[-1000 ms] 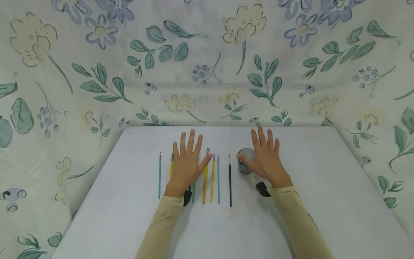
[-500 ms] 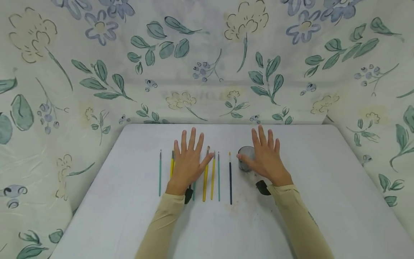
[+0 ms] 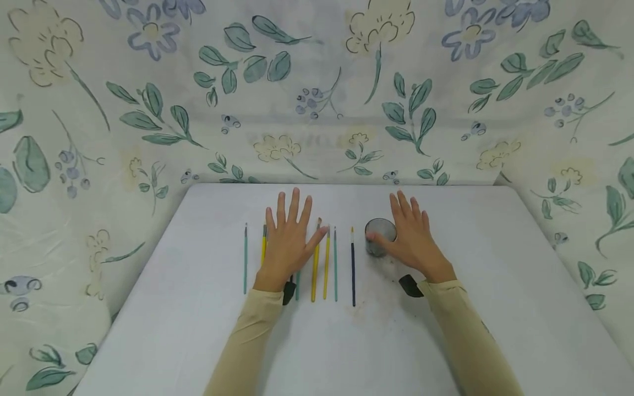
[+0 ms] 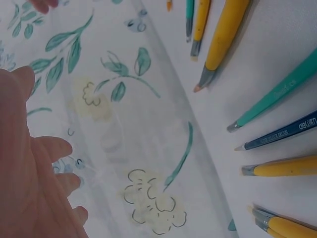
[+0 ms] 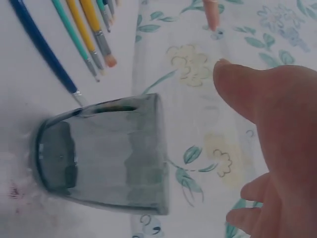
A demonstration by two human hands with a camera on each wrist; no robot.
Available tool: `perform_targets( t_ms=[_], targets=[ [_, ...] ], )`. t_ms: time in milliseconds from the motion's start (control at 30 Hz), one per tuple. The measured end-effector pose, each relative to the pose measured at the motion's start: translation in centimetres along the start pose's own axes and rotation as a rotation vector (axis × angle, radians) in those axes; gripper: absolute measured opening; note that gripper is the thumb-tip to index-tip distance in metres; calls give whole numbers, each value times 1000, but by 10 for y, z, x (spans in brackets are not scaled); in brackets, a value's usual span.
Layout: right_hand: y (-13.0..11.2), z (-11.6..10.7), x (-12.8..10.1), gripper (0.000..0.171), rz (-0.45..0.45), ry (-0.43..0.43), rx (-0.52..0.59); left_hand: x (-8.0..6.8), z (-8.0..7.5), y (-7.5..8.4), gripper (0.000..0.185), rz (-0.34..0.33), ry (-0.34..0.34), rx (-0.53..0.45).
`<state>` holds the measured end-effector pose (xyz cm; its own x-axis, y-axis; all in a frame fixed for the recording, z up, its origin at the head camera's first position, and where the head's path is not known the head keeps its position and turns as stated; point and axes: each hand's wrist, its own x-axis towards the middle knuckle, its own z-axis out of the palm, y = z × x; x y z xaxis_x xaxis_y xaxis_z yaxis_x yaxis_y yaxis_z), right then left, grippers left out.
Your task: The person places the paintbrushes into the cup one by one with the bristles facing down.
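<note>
1. Left hand (image 3: 285, 247): fingers (image 3: 294, 206) straight and fanned, raised above a row of paintbrushes (image 3: 315, 269).
2. Right hand (image 3: 415, 242): fingers extended, beside the glass (image 5: 101, 158); the right wrist view shows thumb and glass apart.
3. Paintbrushes: turquoise, yellow and dark blue handles, laid roughly parallel on the white tabletop (image 3: 173, 330), bristles toward its far edge; some are partly hidden by the left hand in the head view.
4. Glass: transparent, upright on the tabletop, near the rightmost, dark blue brush (image 3: 354, 275).
5. Floral cloth (image 3: 317, 66): behind the tabletop.

Brushes (image 3: 315, 269) lie on the tabletop (image 3: 173, 308), left of the glass (image 5: 104, 158). My left hand (image 3: 287, 242) is above the brushes; my right hand (image 3: 413, 242), partly above the glass.
</note>
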<state>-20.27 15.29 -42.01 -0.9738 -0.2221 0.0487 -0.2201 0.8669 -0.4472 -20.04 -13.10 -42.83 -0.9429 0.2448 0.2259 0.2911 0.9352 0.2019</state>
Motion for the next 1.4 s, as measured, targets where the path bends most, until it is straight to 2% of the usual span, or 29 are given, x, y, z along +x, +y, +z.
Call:
perform_targets(
  t_ms=[300, 467, 600, 733, 1000, 1233, 1400],
  targets=[
    [12, 8, 0, 116, 4, -57, 251, -2, 2, -3, 80, -5, -2, 9],
    [22, 12, 2, 119, 16, -60, 321, -1, 0, -3, 80, -7, 0, 6],
    [31, 15, 3, 120, 20, -84, 363, 0, -5, -4, 80, -24, 13, -26],
    [37, 17, 3, 121, 20, -117, 430, 1, -12, -7, 83, -35, 26, -100],
    [47, 23, 5, 115, 7, -147, 507, 1, -28, -22, 82, -66, 56, -280],
    [50, 26, 4, 101, -20, -124, 524, -3, -39, -41, 78, -107, 102, -317],
    [52, 28, 4, 95, -17, -109, 561, -6, -46, -54, 76, -188, 115, -351]
  ],
)
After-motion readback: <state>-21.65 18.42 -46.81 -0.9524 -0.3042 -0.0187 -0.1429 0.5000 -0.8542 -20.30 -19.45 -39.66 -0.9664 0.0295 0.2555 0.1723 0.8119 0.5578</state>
